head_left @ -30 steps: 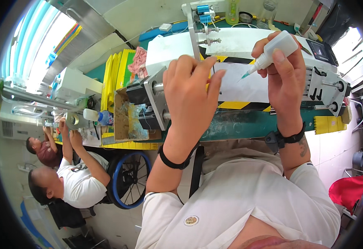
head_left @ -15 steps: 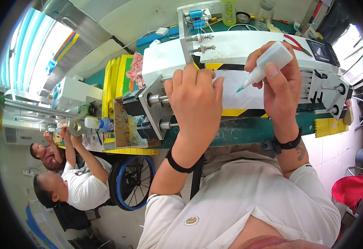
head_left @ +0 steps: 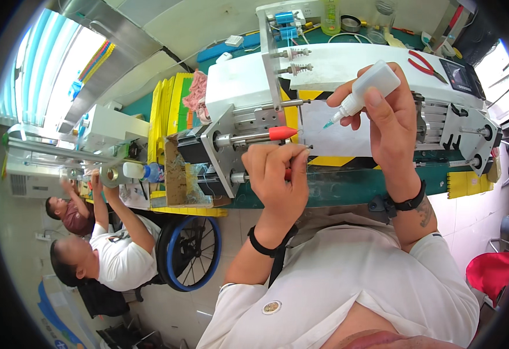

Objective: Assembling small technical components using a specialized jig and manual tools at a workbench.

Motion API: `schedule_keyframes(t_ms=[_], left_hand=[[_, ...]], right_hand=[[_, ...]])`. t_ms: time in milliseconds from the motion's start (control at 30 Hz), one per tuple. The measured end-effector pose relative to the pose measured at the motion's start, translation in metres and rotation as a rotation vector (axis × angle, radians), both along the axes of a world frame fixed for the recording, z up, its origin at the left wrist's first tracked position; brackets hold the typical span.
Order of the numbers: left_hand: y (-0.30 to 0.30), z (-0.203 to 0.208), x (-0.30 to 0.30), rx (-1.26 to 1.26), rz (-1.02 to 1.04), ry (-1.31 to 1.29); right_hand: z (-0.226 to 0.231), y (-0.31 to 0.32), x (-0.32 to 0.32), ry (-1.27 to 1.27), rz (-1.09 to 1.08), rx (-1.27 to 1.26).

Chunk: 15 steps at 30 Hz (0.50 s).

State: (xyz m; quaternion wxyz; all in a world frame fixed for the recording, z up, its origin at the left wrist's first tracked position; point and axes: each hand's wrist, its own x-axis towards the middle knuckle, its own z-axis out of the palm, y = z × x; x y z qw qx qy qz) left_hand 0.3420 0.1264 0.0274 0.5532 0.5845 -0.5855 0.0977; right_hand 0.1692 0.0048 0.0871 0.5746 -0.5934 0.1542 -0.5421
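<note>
Since the earlier frame, both hands sit lower and apart, baring a red-tipped rod on the white machine. Right hand is clamped on a white glue bottle, nozzle aimed down-left. Left hand is closed around a small red piece just below, above the green desk.

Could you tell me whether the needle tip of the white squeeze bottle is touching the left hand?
Apart. The head view shows the squeeze bottle in the right hand, its tip ending above the left hand with white machine surface between.
</note>
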Motion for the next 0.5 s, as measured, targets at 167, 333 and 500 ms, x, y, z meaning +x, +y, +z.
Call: schedule_keyframes(t_ms=[167, 333, 500], left_hand=[[0.002, -0.010, -0.001, -0.010, -0.042, 0.038], [0.001, -0.014, 0.001, -0.014, -0.039, 0.045], [0.002, -0.013, 0.001, -0.011, -0.047, 0.037]], right_hand=[[-0.008, 0.003, 0.011, 0.024, -0.051, -0.011], [-0.017, -0.002, 0.015, 0.019, -0.062, -0.016], [-0.018, 0.000, 0.014, 0.014, -0.074, -0.020]])
